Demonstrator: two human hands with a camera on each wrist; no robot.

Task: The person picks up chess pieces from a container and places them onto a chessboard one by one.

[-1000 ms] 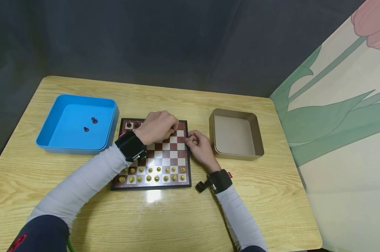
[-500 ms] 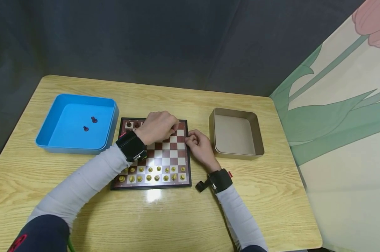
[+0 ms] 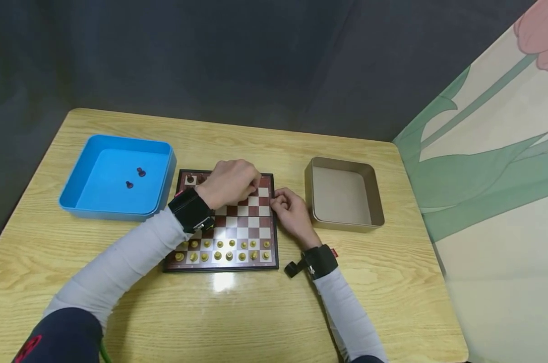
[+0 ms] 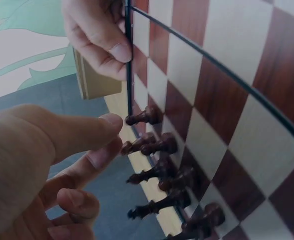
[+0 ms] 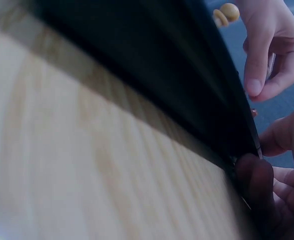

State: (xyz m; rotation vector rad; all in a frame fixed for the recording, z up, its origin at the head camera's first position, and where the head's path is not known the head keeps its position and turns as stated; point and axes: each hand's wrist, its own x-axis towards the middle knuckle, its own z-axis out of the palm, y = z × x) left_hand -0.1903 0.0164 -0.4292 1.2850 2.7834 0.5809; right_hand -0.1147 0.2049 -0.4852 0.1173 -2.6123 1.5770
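Note:
A brown-and-white chessboard [image 3: 237,233] lies on the table with two rows of gold chess pieces [image 3: 229,256] along its near side. Over the far rows reaches my left hand [image 3: 230,184], hiding most of the dark pieces there. In the left wrist view, this hand's thumb and forefinger are just off the head of a dark pawn [image 4: 147,116], and nothing shows between them. Several other dark chess pieces [image 4: 162,200] stand beside that pawn. My right hand [image 3: 294,214] grips the board's right edge, its thumb and fingers on either side of the rim in the right wrist view.
A blue tray [image 3: 80,209] with two dark chess pieces [image 3: 140,172] in it stands left of the board. To the right is a tan box [image 3: 342,194], close to my right hand. A dark curtain [image 3: 237,60] hangs behind the wooden table [image 3: 255,317].
The head view has shifted slightly, so everything appears a little farther right. Both hands hold their places at the board.

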